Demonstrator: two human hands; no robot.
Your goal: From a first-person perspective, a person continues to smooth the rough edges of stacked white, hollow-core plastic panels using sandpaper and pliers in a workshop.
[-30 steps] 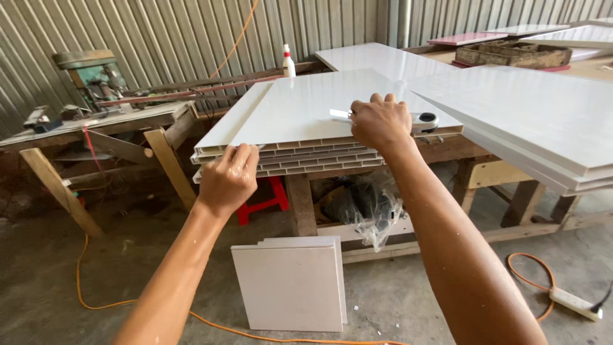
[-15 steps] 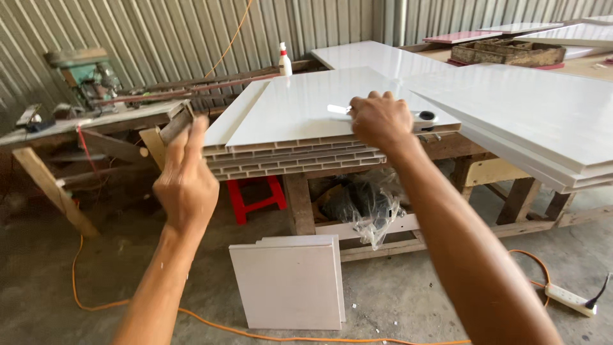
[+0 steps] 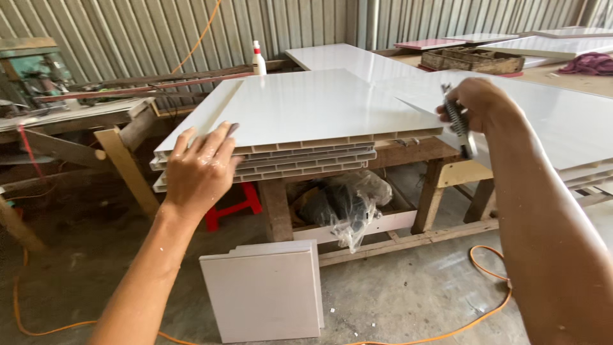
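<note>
A stack of white hollow-core plastic panels point(image 3: 306, 108) lies on a rough wooden workbench point(image 3: 408, 152). My left hand point(image 3: 198, 169) hangs in front of the stack's near left corner, fingers spread, holding nothing. My right hand point(image 3: 476, 102) is at the right side of the stack, closed around a grey utility knife point(image 3: 460, 128) whose body points down out of my fist. More white panels point(image 3: 575, 121) lie to the right, partly behind my right forearm.
A square white panel offcut point(image 3: 262, 291) leans on the floor against the bench. A plastic bag bundle point(image 3: 348, 204) and a red stool point(image 3: 233, 204) sit under the bench. An orange cable point(image 3: 491, 281) runs across the concrete floor. A white glue bottle point(image 3: 258, 59) stands behind the stack.
My right hand has lifted off the top panel and now holds the knife out to the right. My left hand dropped from raised in the air back toward the stack's near corner.
</note>
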